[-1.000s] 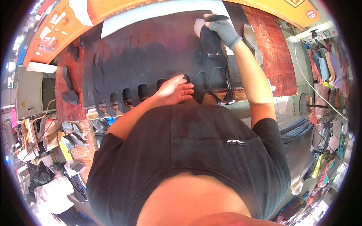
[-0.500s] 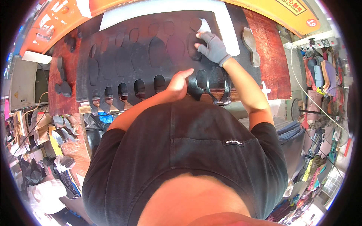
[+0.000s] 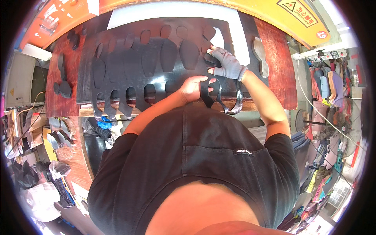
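Observation:
A wide black sheet [image 3: 156, 80] lies across the bench, with rows of sole-shaped cut-outs in it. Along its near edge the sheet has open holes with narrow strips between them. My left hand [image 3: 191, 89], bare, grips one strip near the front edge; its thumb is on top and fingertips show through the hole beside it. My right hand [image 3: 227, 64], in a grey fingerless glove, closes its fingers and thumb around a black sole piece [image 3: 211, 59] at the sheet's right end. Other cut soles [image 3: 188, 55] lie in the sheet to the left.
White board [image 3: 176, 8] shows behind and right of the sheet. A grey sole-shaped piece [image 3: 260, 56] lies at the right. Loose dark soles [image 3: 64, 89] sit on the reddish bench top [image 3: 58, 103] at left. An orange machine beam [image 3: 129, 4] spans the far side.
My left hand has moved slightly right onto the strip, and its fingertips now show through the hole. The right hand has come a little nearer, with its thumb below the sole piece.

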A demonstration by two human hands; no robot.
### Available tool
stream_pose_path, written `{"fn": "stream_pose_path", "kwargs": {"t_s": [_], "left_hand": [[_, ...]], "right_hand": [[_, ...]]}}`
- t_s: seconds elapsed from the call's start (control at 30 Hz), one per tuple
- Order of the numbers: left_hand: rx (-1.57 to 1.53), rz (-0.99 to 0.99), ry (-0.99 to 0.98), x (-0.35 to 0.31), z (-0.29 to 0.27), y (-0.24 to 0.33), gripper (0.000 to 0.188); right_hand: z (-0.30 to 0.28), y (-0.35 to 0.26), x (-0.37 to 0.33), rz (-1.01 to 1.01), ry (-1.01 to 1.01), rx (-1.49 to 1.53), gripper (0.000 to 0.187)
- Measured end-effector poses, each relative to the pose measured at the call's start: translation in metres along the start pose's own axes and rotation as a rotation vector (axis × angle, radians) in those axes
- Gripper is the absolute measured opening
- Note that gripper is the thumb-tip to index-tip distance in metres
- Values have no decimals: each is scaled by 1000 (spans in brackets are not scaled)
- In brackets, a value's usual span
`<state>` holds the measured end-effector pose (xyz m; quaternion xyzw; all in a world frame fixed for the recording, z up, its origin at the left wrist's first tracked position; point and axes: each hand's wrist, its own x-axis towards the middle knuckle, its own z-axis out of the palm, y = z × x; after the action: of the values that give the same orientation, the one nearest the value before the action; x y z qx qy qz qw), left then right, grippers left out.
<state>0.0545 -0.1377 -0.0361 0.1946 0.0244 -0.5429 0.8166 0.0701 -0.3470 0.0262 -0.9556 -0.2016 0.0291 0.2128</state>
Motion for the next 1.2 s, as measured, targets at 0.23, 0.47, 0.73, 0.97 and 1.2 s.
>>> {"fn": "stream_pose_path", "kwargs": {"t_s": [0.23, 0.47, 0.73, 0.97, 1.2], "left_hand": [[40, -64, 30, -1, 5, 0, 40], [209, -67, 224, 3, 5, -5, 37], [213, -14, 302, 9, 5, -11, 36], [103, -185, 292, -4, 26, 12, 25], [636, 186, 506, -103, 25, 38, 51]], "right_hand": [[-8, 7, 7, -139, 27, -143, 60], [-20, 18, 21, 122, 99, -65, 32], [-80, 0, 73, 124, 910, -38, 28], [36, -29, 58, -363, 409, -157, 26], [48, -16, 57, -286, 526, -29, 27]]}}
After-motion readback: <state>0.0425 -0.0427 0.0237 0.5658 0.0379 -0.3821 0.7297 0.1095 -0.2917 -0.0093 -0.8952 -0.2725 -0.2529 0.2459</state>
